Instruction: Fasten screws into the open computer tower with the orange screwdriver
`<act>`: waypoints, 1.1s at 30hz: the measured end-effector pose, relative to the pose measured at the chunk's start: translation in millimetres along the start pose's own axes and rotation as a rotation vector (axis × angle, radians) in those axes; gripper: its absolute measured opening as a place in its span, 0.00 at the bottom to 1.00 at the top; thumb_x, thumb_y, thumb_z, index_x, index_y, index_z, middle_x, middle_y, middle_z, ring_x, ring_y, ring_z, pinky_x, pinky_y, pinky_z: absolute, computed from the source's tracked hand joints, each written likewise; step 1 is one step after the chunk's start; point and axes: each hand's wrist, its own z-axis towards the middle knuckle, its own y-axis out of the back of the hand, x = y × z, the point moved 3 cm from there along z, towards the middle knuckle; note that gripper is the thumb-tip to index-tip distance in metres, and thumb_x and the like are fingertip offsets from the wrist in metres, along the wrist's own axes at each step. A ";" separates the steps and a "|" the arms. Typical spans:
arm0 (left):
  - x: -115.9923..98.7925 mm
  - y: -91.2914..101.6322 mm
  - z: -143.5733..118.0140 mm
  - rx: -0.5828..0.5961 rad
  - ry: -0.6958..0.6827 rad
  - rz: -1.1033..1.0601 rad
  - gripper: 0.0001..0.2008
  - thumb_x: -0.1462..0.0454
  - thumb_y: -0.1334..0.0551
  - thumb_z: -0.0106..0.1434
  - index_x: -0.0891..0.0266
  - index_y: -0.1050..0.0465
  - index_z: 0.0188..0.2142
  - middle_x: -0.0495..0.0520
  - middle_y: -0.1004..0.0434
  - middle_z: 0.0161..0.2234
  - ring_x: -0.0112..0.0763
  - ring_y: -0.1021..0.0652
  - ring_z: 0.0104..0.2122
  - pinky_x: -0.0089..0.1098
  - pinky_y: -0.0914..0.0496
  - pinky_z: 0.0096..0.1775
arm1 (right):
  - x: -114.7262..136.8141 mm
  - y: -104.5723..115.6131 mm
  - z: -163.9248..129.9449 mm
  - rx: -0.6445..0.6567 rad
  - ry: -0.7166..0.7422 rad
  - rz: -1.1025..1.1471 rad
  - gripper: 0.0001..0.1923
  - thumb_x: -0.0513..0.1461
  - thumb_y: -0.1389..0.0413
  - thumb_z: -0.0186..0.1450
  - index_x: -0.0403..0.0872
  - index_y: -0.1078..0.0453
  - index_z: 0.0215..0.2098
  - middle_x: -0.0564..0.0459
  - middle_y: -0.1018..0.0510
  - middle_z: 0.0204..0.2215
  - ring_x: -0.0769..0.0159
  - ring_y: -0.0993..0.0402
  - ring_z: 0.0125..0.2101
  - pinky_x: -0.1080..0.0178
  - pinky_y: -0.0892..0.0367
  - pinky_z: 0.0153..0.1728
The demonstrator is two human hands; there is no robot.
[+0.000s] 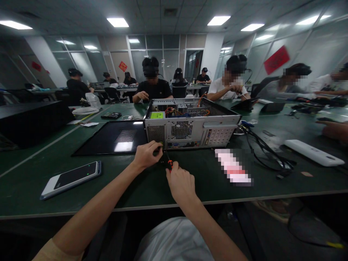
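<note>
right hand [181,181]: closed around screwdriver [170,164], shaft toward computer case [190,144] | left hand [146,156]: fingers curled by case's lower edge, cannot tell if pinching anything | computer case: on counter [141,194], behind front edge

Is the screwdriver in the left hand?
No, the right hand holds the screwdriver, its shaft pointing toward the open computer case.

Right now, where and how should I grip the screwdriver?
Probably by its orange-and-dark handle, coming from your side of the table, as your right hand does: the thicker handle faces you, while the thin shaft points away toward the computer case, near your left hand.
</note>
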 end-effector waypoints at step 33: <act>1.8 -21.4 -3.9 0.382 0.085 0.018 0.13 0.57 0.40 0.66 0.56 0.19 0.43 0.51 0.17 0.41 0.34 0.19 0.38 0.31 0.29 0.37 | -5.8 16.9 18.0 0.018 -0.133 0.198 0.10 0.42 0.53 0.72 0.43 0.36 0.44 0.40 0.20 0.35 0.48 0.20 0.39 0.55 0.29 0.37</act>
